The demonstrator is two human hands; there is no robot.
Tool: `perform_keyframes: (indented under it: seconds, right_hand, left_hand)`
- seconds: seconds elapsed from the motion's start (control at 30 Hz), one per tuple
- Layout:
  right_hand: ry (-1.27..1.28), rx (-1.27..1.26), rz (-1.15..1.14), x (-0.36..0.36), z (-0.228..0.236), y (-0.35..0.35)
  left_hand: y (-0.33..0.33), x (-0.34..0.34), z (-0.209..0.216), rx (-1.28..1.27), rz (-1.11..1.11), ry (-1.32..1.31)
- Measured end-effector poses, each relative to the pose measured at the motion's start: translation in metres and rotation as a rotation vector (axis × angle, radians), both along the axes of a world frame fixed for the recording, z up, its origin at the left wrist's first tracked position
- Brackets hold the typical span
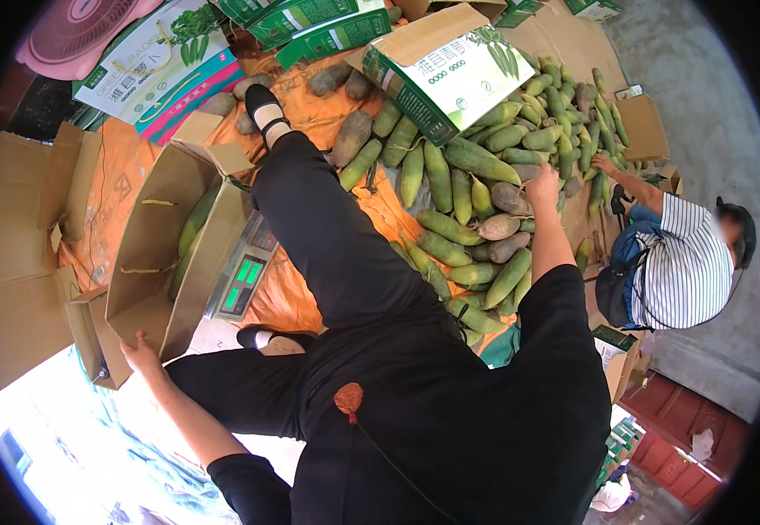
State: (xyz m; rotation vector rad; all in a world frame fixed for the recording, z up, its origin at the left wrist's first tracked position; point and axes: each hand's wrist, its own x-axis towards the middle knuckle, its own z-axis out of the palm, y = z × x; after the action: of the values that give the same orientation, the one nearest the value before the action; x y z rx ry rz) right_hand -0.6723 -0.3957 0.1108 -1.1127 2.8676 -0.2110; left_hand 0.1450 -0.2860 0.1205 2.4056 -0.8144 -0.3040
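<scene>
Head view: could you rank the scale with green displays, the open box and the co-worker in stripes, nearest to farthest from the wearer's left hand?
1. Open box: at the left hand.
2. Scale: right of the box.
3. Co-worker: far right.

Worn on the person's head, the fisheye camera looks steeply down over the dark-clad torso point(450, 420), which is nearer than the heap of green radishes point(480, 162); its view spans from an open carton point(143, 236) left of that heap to a co-worker point(690, 262) right of it.
</scene>
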Motion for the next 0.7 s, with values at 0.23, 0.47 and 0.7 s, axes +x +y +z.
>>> perform_keyframes:
  seconds: [0.23,0.47,0.7]
  right_hand:
    - [-0.043,0.239,0.075,-0.012,-0.021,0.032]
    - [-0.054,0.136,0.139,-0.039,-0.049,0.029]
    - [0.166,-0.057,0.123,-0.128,-0.054,0.078]
  left_hand:
    - [-0.001,0.004,-0.008,0.012,-0.019,-0.114]
    - [0.007,0.003,0.009,0.011,0.015,-0.066]
    - [-0.017,-0.027,0.002,-0.003,-0.024,-0.069]
